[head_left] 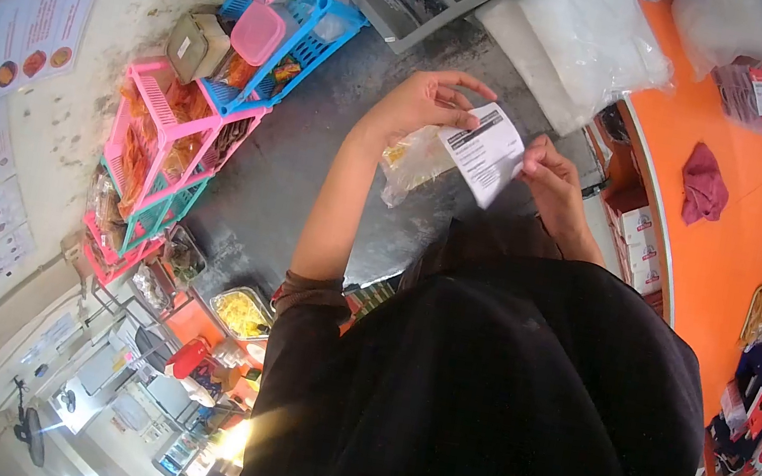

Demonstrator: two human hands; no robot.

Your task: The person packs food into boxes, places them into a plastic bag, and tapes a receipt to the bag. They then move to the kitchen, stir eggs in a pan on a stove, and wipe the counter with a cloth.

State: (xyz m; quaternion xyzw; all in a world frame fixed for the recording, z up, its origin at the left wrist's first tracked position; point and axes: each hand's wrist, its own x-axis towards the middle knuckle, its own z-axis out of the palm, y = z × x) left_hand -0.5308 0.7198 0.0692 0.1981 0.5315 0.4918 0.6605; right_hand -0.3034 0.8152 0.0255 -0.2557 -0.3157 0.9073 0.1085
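Observation:
A white printed paper slip [483, 159] is held up in front of my chest, tilted, with rows of dark text on it. My left hand [428, 110] is at its upper left corner, some fingers curled at the edge and others extended. On the right edge, the thumb and fingers of my right hand [554, 178] pinch the paper. A clear plastic packet with yellowish contents [413, 165] shows just below my left hand, partly covered by the slip. Behind all this lies the dark grey worktop [321, 117].
Stacked blue [307, 29] and pink baskets [151, 134] of packaged food line the left wall. At the back are a grey divided tray [405, 35] and white plastic bags [585, 45]. An orange counter [732, 246] with a maroon cloth [704, 184] stands right. A tray of yellow food [242, 313] sits lower left.

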